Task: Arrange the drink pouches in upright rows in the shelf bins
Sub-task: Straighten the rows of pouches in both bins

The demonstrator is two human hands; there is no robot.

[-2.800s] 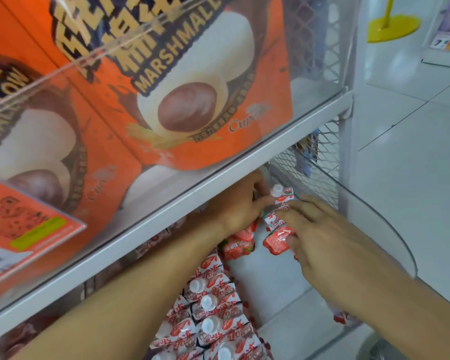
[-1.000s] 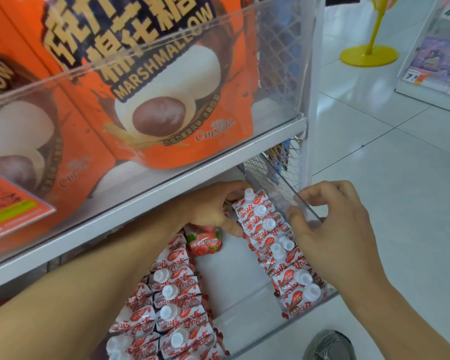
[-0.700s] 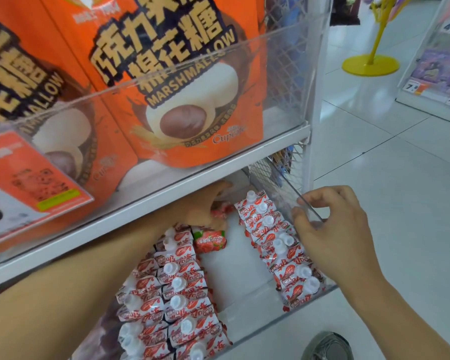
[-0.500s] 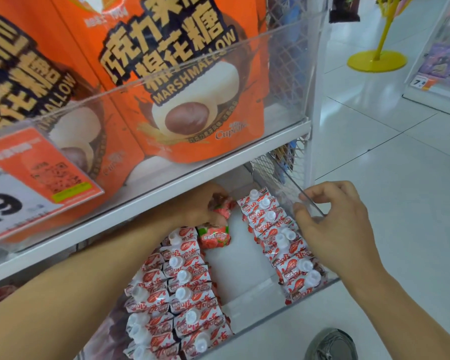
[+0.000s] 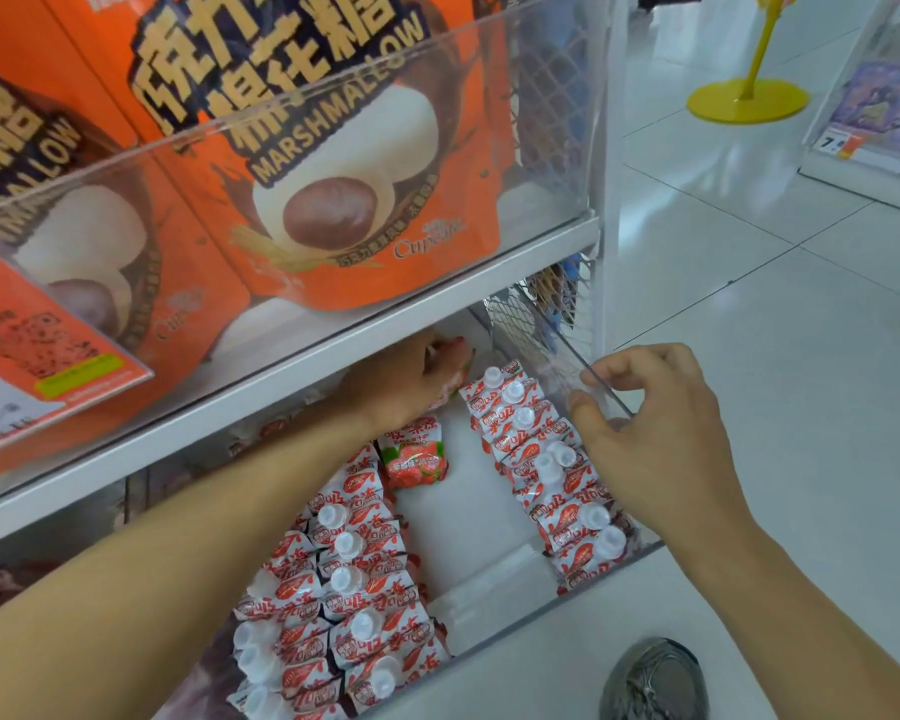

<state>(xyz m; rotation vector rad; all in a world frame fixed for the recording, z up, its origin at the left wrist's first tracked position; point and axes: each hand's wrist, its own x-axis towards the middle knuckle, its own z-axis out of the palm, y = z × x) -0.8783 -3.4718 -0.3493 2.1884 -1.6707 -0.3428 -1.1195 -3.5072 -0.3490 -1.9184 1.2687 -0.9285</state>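
Red-and-white drink pouches with white caps stand in the clear shelf bin [image 5: 494, 610]. One upright row [image 5: 539, 475] runs along the bin's right wall, and a wider block of rows [image 5: 344, 605] fills the left. A single strawberry pouch [image 5: 415, 452] stands alone behind the left block. My left hand [image 5: 406, 387] reaches deep under the upper shelf and grips a red pouch [image 5: 455, 356] at the back of the bin. My right hand [image 5: 650, 433] has its fingers curled over the clear right wall of the bin, beside the right row.
A white shelf board [image 5: 302, 376] hangs low over the bin. Above it stand orange marshmallow bags [image 5: 323, 163] behind a clear front. A mesh side panel [image 5: 546, 314] closes the right end. White floor tiles [image 5: 775, 314] lie to the right, and a grey shoe [image 5: 655, 678] shows below.
My left hand has left the back of the right row and reached further in, taking hold of a red pouch. The right hand stays on the bin's wall.
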